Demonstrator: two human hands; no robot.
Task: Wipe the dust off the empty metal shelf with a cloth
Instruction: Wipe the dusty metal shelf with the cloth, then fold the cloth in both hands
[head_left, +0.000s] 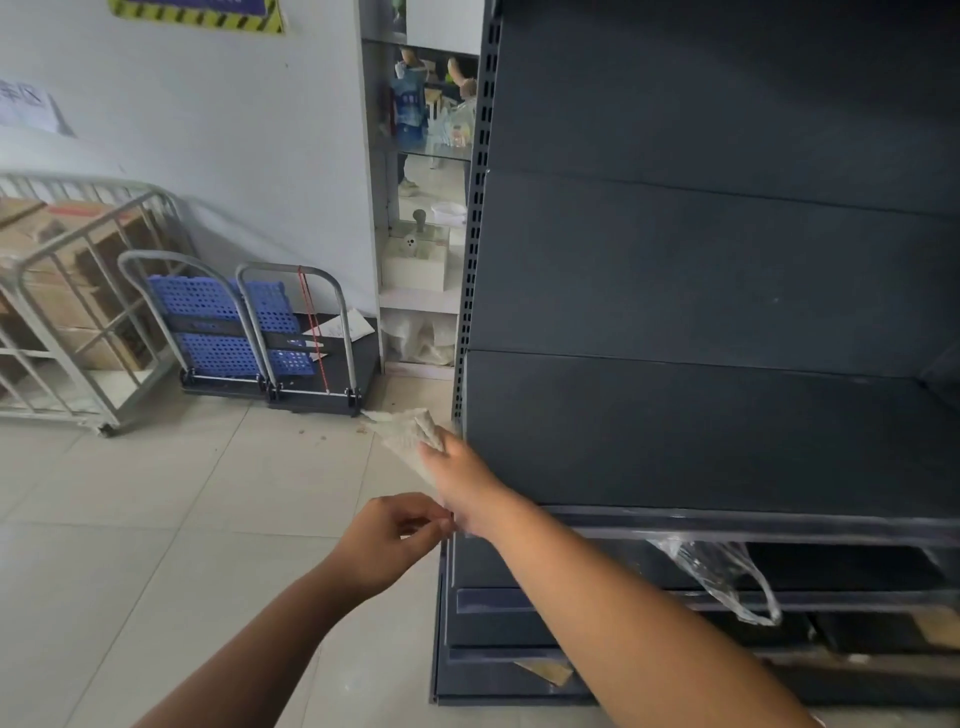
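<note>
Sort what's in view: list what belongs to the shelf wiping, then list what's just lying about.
For the job:
cloth, held in the right hand
left hand, pinching its lower end
dark metal shelf

Lying about:
plastic bag on a lower shelf
blue folded carts
cage trolley with boxes
paper scrap at the bottom

- Soft, even daylight fills the room; the white wall (208, 130) and floor tiles (156, 493) read bright.
- The dark metal shelf (727, 426) stays dim, its recesses nearly black (little detail).
- Wide-angle bending curves the shelf upright (475, 234).
- Slight softness on the cloth (410, 436); glare on the plastic bag (727, 577).
</note>
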